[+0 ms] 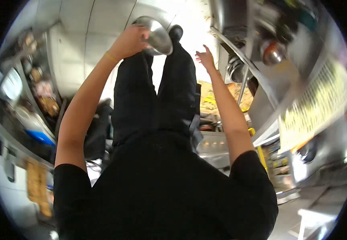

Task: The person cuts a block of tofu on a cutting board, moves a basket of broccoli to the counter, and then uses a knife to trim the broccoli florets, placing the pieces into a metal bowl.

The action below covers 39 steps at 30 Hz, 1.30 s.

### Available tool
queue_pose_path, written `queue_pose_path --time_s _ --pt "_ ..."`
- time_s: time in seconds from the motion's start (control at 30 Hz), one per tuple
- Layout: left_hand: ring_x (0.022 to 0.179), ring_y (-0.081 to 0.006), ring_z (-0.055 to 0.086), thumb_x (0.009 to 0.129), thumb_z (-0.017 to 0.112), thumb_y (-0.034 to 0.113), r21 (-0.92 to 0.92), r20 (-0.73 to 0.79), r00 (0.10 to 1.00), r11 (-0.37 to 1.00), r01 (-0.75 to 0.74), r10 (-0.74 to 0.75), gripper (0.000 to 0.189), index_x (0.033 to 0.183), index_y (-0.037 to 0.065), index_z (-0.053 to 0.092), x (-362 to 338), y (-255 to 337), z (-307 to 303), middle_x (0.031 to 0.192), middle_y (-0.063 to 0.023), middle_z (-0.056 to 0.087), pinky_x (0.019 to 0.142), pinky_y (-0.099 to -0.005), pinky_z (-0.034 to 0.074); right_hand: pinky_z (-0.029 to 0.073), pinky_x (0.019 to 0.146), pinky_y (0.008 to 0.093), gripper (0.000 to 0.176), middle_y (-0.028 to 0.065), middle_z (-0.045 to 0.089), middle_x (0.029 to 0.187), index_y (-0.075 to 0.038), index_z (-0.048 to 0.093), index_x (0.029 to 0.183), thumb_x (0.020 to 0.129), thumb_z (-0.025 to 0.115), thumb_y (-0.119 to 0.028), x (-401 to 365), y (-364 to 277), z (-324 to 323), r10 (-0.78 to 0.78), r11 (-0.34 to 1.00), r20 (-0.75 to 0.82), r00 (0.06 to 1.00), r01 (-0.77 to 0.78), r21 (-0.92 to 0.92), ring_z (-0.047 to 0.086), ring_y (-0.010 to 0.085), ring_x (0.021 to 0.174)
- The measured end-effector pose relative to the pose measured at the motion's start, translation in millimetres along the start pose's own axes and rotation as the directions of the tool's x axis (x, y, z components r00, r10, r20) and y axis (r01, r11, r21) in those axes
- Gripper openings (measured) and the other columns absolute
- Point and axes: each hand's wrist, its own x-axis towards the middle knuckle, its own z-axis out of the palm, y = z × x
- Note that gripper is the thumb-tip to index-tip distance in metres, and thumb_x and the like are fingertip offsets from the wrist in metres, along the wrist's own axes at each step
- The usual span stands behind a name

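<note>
My left hand [131, 41] is closed on the near rim of a shiny metal bowl [159, 37]. The bowl is tilted and hangs in front of my lower legs, above the tiled floor. Away from my body on the other side, my right hand [206, 58] is held out with its fingers apart and nothing in it. It is nearest to the steel rack [247, 60], where stacked metal pans [236, 69] sit on a lower shelf.
On the left, a counter holds containers of food [45, 94], a blue-edged box [40, 137] and a wooden board [38, 186]. A copper-toned bowl [273, 53] stands higher on the right. Yellow-marked sheets [313, 106] hang there, blurred. White floor tiles [101, 24] lie ahead.
</note>
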Motion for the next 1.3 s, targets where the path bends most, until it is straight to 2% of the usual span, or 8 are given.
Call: queue_pose_path --time_s 0.07,0.37,0.43,0.57,0.63,0.77,0.9,1.3 --pt "0.076 -0.0294 0.057 0.064 0.073 0.013 0.130 -0.304 0.909 0.958 -0.257 0.285 0.022 0.071 0.003 0.055 32 -43 35 0.076 -0.0127 0.057 0.070 -0.0398 0.047 0.052 0.059 0.0327 0.076 0.0173 0.065 0.089 -0.005 0.010 0.144 0.085 0.058 -0.011 89 17 0 0.053 0.940 -0.115 0.992 -0.089 -0.329 0.063 0.0187 0.068" --pt "0.087 -0.0360 0.053 0.062 0.073 0.005 -0.084 -0.237 0.966 0.989 -0.123 0.100 0.027 0.073 0.002 0.047 194 -225 147 0.080 -0.0136 0.054 0.075 -0.0424 0.044 0.053 0.076 0.0364 0.075 0.0205 0.059 0.106 -0.001 0.006 0.142 0.091 0.053 -0.031 415 125 -82 0.252 0.954 -0.036 0.967 -0.243 0.177 0.063 0.0214 0.073" --pt "0.104 -0.0295 0.055 0.073 0.070 0.027 -0.445 0.646 0.763 0.829 0.339 0.035 0.052 0.121 0.015 0.055 222 -241 96 0.114 -0.0144 0.057 0.096 -0.0374 0.042 0.042 0.095 0.0462 0.092 0.0216 0.036 0.139 -0.004 0.004 0.143 0.082 0.062 -0.039 424 63 -59 0.044 0.715 -0.693 0.719 -0.508 -0.481 0.051 0.0311 0.114" --pt "0.103 -0.0251 0.055 0.073 0.068 0.016 -0.902 0.289 0.915 0.241 0.359 -0.280 0.034 0.106 0.009 0.063 189 -227 87 0.108 -0.0175 0.059 0.093 -0.0361 0.043 0.024 0.108 0.0454 0.098 0.0090 0.015 0.152 -0.009 0.001 0.145 0.078 0.064 -0.043 439 51 -73 0.200 0.937 -0.733 0.650 -0.346 -0.050 0.026 0.0285 0.134" --pt "0.089 -0.0362 0.052 0.064 0.072 0.003 0.090 -0.372 0.904 0.977 -0.191 0.211 0.029 0.075 0.002 0.044 203 -283 109 0.084 -0.0133 0.052 0.076 -0.0411 0.043 0.030 0.104 0.0409 0.088 0.0100 0.028 0.145 -0.003 0.016 0.141 0.079 0.062 -0.043 441 49 -73 0.194 0.949 -0.735 0.650 -0.313 -0.027 0.035 0.0267 0.128" --pt "0.089 -0.0359 0.051 0.064 0.071 0.002 0.177 -0.467 0.837 0.958 -0.226 0.284 0.032 0.076 0.002 0.042 203 -317 95 0.090 -0.0130 0.051 0.077 -0.0402 0.042 0.029 0.101 0.0346 0.054 0.0082 0.038 0.139 -0.005 0.041 0.131 0.090 0.048 -0.040 507 94 -111 0.094 0.994 -0.215 0.972 -0.102 -0.026 0.042 0.0219 0.118" --pt "0.088 -0.0346 0.049 0.062 0.071 -0.001 -0.022 -0.532 0.840 0.990 -0.139 0.106 0.032 0.076 0.002 0.043 179 -317 99 0.089 -0.0128 0.048 0.077 -0.0408 0.041 0.032 0.099 0.0313 0.053 0.0112 0.048 0.129 -0.002 0.046 0.129 0.094 0.044 -0.041 411 97 8 0.072 0.936 -0.112 0.991 -0.106 -0.335 0.044 0.0185 0.114" --pt "0.079 -0.0236 0.054 0.070 0.066 -0.002 -0.546 -0.764 0.525 0.809 -0.215 -0.376 0.019 0.080 0.000 0.050 118 -356 190 0.087 -0.0094 0.054 0.073 -0.0317 0.044 0.031 0.100 0.0315 0.054 0.0121 0.048 0.130 -0.002 0.044 0.131 0.094 0.042 -0.042 123 95 107 0.747 0.576 0.160 0.645 -0.509 -0.639 0.044 0.0197 0.116"
